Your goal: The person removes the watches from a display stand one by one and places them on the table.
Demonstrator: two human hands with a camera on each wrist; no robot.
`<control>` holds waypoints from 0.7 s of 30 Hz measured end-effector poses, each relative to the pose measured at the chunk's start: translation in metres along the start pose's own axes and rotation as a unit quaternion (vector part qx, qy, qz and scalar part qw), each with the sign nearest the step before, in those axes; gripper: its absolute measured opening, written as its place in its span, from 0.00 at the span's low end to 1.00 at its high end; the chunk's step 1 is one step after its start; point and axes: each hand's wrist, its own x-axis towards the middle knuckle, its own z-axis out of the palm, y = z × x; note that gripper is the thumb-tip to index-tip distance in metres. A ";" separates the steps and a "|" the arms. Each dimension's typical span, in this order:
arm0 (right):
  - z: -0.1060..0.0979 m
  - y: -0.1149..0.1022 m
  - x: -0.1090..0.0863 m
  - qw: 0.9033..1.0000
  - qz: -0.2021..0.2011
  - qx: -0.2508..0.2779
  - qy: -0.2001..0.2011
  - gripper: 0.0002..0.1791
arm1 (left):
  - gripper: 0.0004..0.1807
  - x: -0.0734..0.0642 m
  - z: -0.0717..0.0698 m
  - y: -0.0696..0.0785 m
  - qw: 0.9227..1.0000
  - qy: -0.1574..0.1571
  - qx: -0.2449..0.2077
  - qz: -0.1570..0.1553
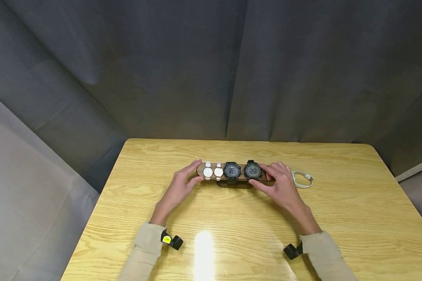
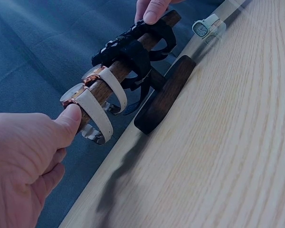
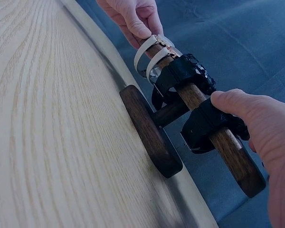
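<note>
Clearly, in the head view the wooden stand (image 1: pixel 244 185) is on the surface (image 1: pixel 253 226), its bar (image 1: pixel 242 178) carrying two white-strapped watches (image 1: pixel 208 172) and two black watches (image 1: pixel 232 171); the left grip (image 1: pixel 181 182) is clamped on the bar's left end, the right grip (image 1: pixel 277 181) on the outer black watch (image 1: pixel 253 171), with a loose watch (image 1: pixel 304 186) just beside. From the left wrist, the left thumb (image 2: pixel 69 124) presses by a rose-gold case (image 2: pixel 69 100) at the bar's end; from the right wrist, the right thumb (image 3: pixel 230 100) lies on the outer black watch, the other fingers largely hidden.
</note>
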 end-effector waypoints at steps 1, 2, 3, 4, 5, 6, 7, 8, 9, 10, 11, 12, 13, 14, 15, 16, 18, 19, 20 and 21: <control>0.000 0.000 0.000 1.000 -0.001 0.000 0.000 0.31 | 0.33 0.000 0.000 0.000 1.000 -0.001 -0.001 0.000; -0.001 0.000 0.000 1.000 -0.002 0.001 0.001 0.31 | 0.33 0.000 0.000 0.000 1.000 -0.001 -0.001 0.001; -0.001 0.000 -0.001 1.000 -0.002 0.002 0.001 0.31 | 0.33 0.000 0.000 0.000 1.000 -0.001 -0.001 0.001; -0.001 0.000 -0.001 1.000 -0.002 0.003 0.001 0.30 | 0.33 0.000 0.000 0.000 1.000 -0.002 -0.001 0.002; -0.001 0.001 -0.001 1.000 -0.001 0.003 0.001 0.30 | 0.33 0.000 0.000 -0.001 1.000 -0.002 0.000 0.004; -0.001 0.001 -0.001 1.000 -0.001 0.003 0.001 0.30 | 0.33 0.000 0.000 -0.001 1.000 -0.002 -0.001 0.005; -0.001 0.001 -0.001 1.000 -0.001 0.003 0.001 0.30 | 0.33 0.000 0.000 -0.001 1.000 -0.002 0.000 0.007; -0.002 0.001 -0.002 1.000 -0.001 0.002 0.001 0.30 | 0.33 0.000 0.000 -0.001 1.000 -0.002 0.000 0.008; -0.002 0.001 -0.002 1.000 0.001 0.003 0.000 0.30 | 0.33 0.000 0.001 -0.001 1.000 -0.002 0.001 0.007; -0.002 0.001 -0.002 1.000 0.002 0.003 0.000 0.30 | 0.33 0.000 0.001 -0.001 1.000 -0.002 0.002 0.009; -0.003 0.002 -0.002 1.000 0.001 0.002 0.001 0.30 | 0.33 0.000 0.001 -0.001 1.000 -0.002 0.002 0.010; -0.003 0.002 -0.003 1.000 0.001 0.002 0.000 0.30 | 0.33 0.000 0.001 -0.002 1.000 -0.001 0.004 0.011; -0.004 0.002 -0.003 1.000 0.002 0.002 0.000 0.30 | 0.33 0.000 0.001 -0.002 1.000 -0.001 0.004 0.011; -0.004 0.002 -0.003 1.000 0.002 0.002 0.001 0.30 | 0.33 0.000 0.001 -0.002 1.000 0.000 0.004 0.011; -0.005 0.002 -0.003 1.000 0.003 0.002 0.001 0.30 | 0.33 0.000 0.002 -0.002 1.000 0.000 0.004 0.011; -0.005 0.002 -0.003 1.000 0.002 0.000 0.001 0.30 | 0.33 0.000 0.002 -0.002 1.000 0.001 0.005 0.011; -0.006 0.002 -0.003 1.000 0.002 0.000 0.001 0.30 | 0.33 0.001 0.001 -0.002 1.000 0.001 0.006 0.013; -0.007 0.003 -0.003 1.000 0.001 0.000 0.001 0.29 | 0.33 0.001 0.001 -0.002 1.000 0.001 0.006 0.011; -0.007 0.003 -0.003 1.000 -0.001 0.000 0.003 0.29 | 0.33 0.001 0.001 -0.003 1.000 0.002 0.006 0.011; -0.007 0.003 -0.003 1.000 -0.002 0.000 0.004 0.29 | 0.33 0.001 0.001 -0.003 1.000 0.002 0.007 0.011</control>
